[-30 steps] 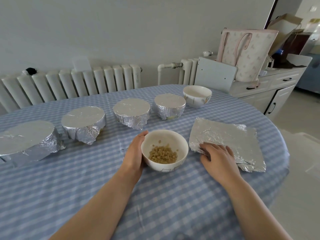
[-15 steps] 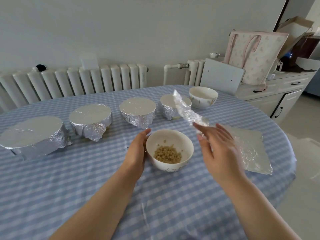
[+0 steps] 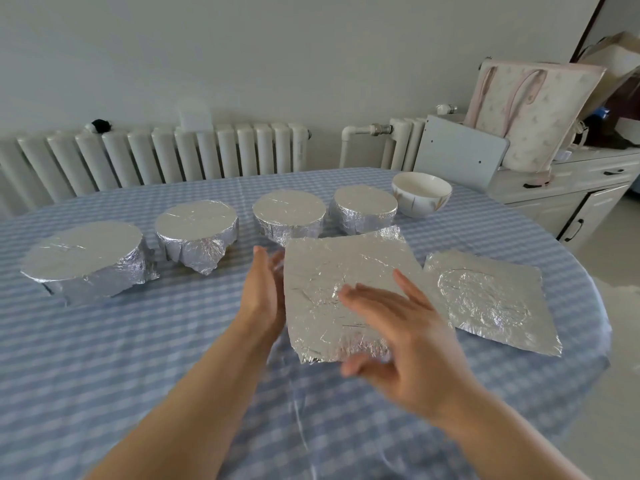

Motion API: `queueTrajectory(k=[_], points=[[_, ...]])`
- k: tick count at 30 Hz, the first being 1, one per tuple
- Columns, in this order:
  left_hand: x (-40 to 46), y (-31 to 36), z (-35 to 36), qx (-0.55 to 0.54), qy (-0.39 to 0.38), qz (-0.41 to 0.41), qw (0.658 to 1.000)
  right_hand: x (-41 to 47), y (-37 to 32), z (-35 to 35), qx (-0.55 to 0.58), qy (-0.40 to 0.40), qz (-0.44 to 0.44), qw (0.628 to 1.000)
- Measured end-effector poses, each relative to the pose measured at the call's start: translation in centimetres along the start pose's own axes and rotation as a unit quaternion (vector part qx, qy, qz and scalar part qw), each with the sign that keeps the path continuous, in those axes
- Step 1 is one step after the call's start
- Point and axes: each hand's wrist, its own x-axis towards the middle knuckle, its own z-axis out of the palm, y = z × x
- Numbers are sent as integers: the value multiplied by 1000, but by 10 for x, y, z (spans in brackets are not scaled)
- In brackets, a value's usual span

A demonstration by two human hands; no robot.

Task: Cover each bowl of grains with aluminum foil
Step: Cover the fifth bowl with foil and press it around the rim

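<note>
A crinkled foil sheet (image 3: 332,268) lies spread over the bowl of grains in front of me and hides it completely. My right hand (image 3: 401,341) rests on the sheet's near right part with straight, spread fingers, and its thumb is just below the near edge. At the sheet's left edge my left hand (image 3: 263,289) stands with straight fingers. Several foil-covered bowls (image 3: 194,226) stand in a row behind. A white uncovered bowl (image 3: 420,195) ends the row at the right; I cannot see what is inside it.
Another flat foil sheet (image 3: 491,299) lies on the blue checked tablecloth (image 3: 138,358) to the right. The round table's edge curves close on the right. Behind are a white radiator (image 3: 173,154) and a cabinet (image 3: 561,188) with a bag on it.
My right hand lifted a foil sheet off the stack at the right, carried it left and laid it over the grain bowl. My left hand stayed beside the bowl.
</note>
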Motion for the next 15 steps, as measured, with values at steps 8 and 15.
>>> queueTrajectory(k=[8, 15], points=[[-35, 45, 9, 358, -76, 373, 853, 37, 63, -25, 48, -64, 185, 979], [-26, 12, 45, 791, -190, 330, 479, 57, 66, 0, -93, -297, 110, 944]])
